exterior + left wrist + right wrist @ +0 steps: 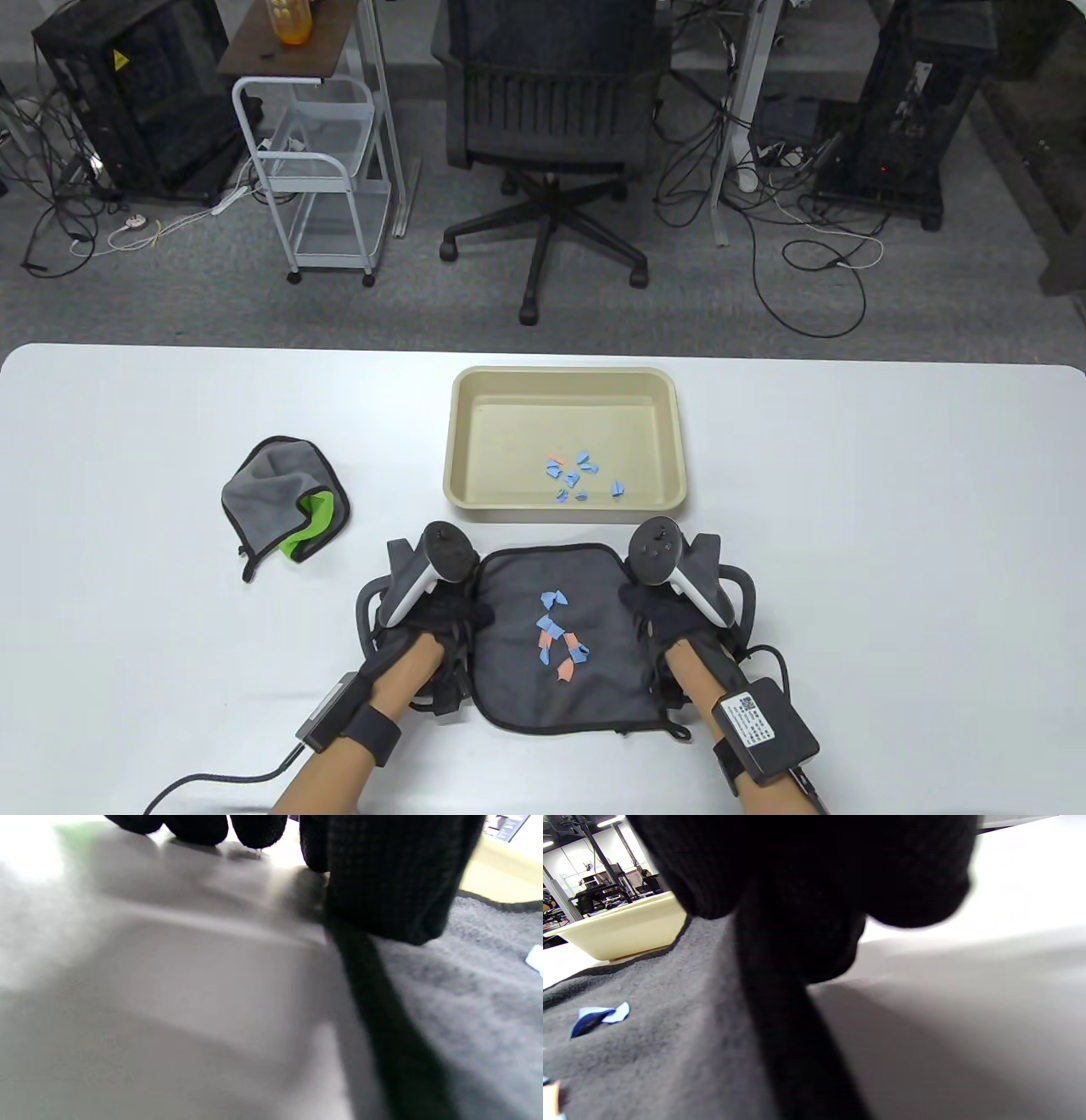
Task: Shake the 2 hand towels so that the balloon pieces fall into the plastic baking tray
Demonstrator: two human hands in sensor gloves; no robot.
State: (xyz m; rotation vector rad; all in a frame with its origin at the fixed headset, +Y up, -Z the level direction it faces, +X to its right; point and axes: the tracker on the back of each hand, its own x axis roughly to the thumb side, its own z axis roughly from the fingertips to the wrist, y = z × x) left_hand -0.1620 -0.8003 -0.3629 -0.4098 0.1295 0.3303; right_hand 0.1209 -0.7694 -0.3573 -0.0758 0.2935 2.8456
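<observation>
The dark towel [560, 637], dotted with balloon bits [556, 637], is pinched at its side edges by the left hand [424, 624] and right hand [679, 615], just before the tray [564, 386]. A crumpled towel [284, 505] is seen left.

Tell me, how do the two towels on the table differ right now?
The dark gray towel lies spread flat between the left hand and right hand; the lighter gray towel sits crumpled off to the left, untouched. The flat one carries balloon pieces; the crumpled one shows none, but a green underside. Both have black edging and sit near the baking tray.
</observation>
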